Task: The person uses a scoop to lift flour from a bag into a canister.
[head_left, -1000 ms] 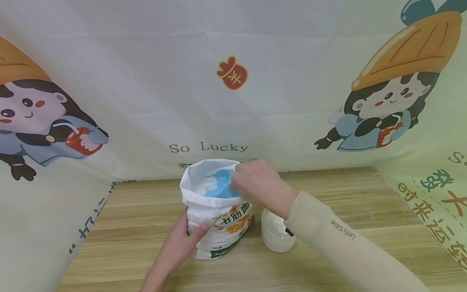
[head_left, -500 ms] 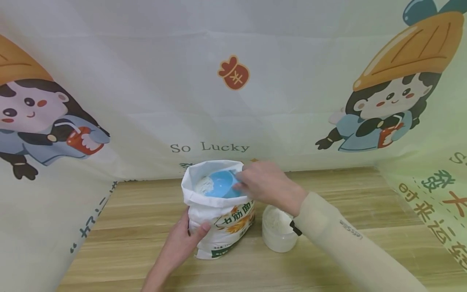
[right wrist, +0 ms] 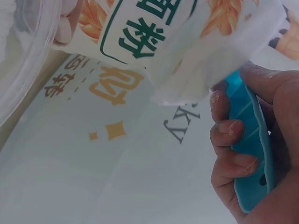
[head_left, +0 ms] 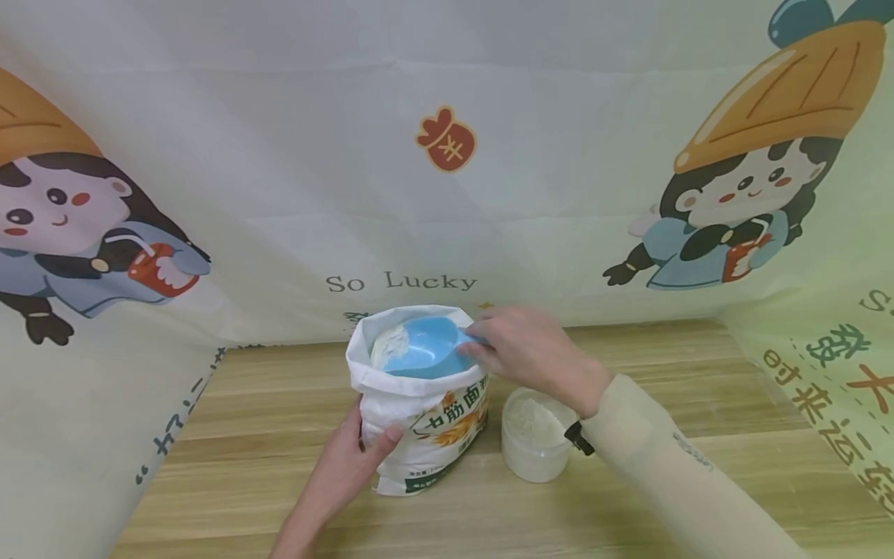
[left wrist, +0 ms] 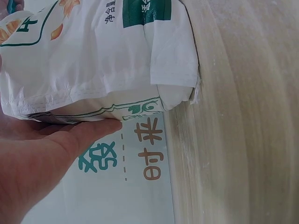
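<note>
A white bag of flour (head_left: 419,435) stands open on the wooden table, white flour (head_left: 389,345) showing inside its mouth. My left hand (head_left: 356,450) grips the bag's left side, thumb across the front; in the left wrist view its fingers (left wrist: 88,133) lie along the bag's side. In my right hand (head_left: 531,349) is the handle of a blue scoop (head_left: 429,341), whose bowl sits in the bag mouth against the flour. The right wrist view shows curled fingers around the ridged scoop handle (right wrist: 250,144). How much flour the scoop holds is hard to tell.
Just right of the bag, below my right wrist, stands a clear round tub (head_left: 534,458) with flour in it. Behind the table (head_left: 230,450) rises a printed cloth backdrop (head_left: 314,155), with further cloth walls at both sides.
The right hand has drawn a little to the right and the scoop has risen, so more of its bowl and handle show. The left hand and bag have barely moved.
</note>
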Demonstrator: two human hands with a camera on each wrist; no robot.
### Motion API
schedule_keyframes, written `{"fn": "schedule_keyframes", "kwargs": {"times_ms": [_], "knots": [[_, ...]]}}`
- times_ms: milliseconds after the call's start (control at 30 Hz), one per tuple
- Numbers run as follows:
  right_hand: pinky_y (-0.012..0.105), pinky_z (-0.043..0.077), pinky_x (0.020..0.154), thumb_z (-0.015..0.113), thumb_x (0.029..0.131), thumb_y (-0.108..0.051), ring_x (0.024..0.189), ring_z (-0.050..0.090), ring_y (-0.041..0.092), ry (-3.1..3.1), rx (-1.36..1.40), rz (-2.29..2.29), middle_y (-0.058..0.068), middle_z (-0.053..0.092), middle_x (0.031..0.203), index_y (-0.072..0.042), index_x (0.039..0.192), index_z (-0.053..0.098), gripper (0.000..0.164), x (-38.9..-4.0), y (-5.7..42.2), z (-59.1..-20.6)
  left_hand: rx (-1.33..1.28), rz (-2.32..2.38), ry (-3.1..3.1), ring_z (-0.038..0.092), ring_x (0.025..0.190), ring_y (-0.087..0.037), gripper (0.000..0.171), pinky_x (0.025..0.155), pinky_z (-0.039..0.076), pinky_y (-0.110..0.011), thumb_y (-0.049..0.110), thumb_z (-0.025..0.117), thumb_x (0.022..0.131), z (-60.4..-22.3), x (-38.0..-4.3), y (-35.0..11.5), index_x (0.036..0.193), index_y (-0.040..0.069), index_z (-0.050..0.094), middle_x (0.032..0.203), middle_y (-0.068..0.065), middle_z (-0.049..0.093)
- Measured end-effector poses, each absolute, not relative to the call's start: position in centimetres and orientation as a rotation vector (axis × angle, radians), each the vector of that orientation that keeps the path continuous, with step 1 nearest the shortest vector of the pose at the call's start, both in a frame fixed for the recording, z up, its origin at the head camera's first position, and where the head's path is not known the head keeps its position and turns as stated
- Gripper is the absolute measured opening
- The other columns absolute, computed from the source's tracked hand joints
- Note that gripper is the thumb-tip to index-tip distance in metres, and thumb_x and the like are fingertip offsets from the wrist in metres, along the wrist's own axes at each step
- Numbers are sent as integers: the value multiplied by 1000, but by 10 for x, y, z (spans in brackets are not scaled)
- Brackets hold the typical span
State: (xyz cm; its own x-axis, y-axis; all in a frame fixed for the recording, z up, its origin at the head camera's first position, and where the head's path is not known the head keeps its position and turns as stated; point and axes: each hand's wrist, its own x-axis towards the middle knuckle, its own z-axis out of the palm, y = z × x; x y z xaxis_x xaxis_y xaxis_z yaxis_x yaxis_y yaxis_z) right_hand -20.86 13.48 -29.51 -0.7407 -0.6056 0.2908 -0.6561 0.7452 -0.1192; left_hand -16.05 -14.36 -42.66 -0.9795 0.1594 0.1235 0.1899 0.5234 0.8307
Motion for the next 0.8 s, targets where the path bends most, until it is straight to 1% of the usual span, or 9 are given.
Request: {"fn": "schedule_keyframes", "kwargs": {"times_ms": [100,200,233,333,433,533,667,767,800], "knots": [[30,52,66,69,101,-33,79,63,15,-2700,977,364,-3,69,91,-14,96,76,21,-206,140,-294,-300,-1486,-2719,60,126,-36,71,100,53,-54,41,67,102,-427,-161,-143,157,7,37,140,-22,60],[35,56,73,69,101,-33,88,69,19,-2682,962,382,2,74,101,-11,106,78,24,-203,146,-293,-299,-1483,-2723,60,126,-36,72,100,52,-55,41,67,102,-427,-161,-143,157,7,37,140,-22,60],[38,58,77,69,101,-34,93,71,22,-2673,955,383,5,75,106,-11,109,78,26,-203,148,-293,-300,-1480,-2724,60,125,-36,72,100,52,-54,41,67,102,-427,-161,-143,157,7,37,140,-22,60],[44,59,87,69,101,-35,104,72,28,-2655,937,393,10,75,117,-10,114,78,30,-200,153,-293,-302,-1472,-2727,60,126,-36,72,100,52,-55,42,66,102,-427,-161,-144,157,7,37,140,-22,60],[47,57,93,70,101,-34,111,70,31,-2620,932,416,12,74,122,-8,117,77,31,-198,158,-293,-302,-1462,-2723,60,125,-36,70,99,53,-54,41,67,102,-428,-161,-144,156,7,39,139,-21,61],[45,59,88,71,100,-33,104,72,28,-2580,941,436,11,75,115,-7,119,77,32,-197,162,-294,-306,-1458,-2716,61,123,-36,69,98,53,-54,40,67,101,-428,-161,-144,155,7,40,137,-21,62],[41,59,77,72,99,-32,91,72,24,-2543,936,455,8,76,106,-7,120,76,33,-194,166,-296,-304,-1461,-2713,62,122,-35,67,97,54,-53,39,68,101,-428,-161,-144,154,7,41,135,-20,63],[38,58,71,73,98,-30,84,70,22,-2520,925,481,6,75,99,-7,118,77,31,-193,170,-297,-304,-1465,-2713,63,121,-35,66,97,54,-53,39,68,101,-428,-161,-144,153,7,41,135,-20,64],[39,58,72,74,98,-30,84,70,22,-2511,923,490,6,75,99,-7,118,77,31,-192,171,-297,-305,-1467,-2714,62,121,-35,66,97,54,-53,39,68,101,-428,-161,-144,154,7,41,135,-20,64]]}}
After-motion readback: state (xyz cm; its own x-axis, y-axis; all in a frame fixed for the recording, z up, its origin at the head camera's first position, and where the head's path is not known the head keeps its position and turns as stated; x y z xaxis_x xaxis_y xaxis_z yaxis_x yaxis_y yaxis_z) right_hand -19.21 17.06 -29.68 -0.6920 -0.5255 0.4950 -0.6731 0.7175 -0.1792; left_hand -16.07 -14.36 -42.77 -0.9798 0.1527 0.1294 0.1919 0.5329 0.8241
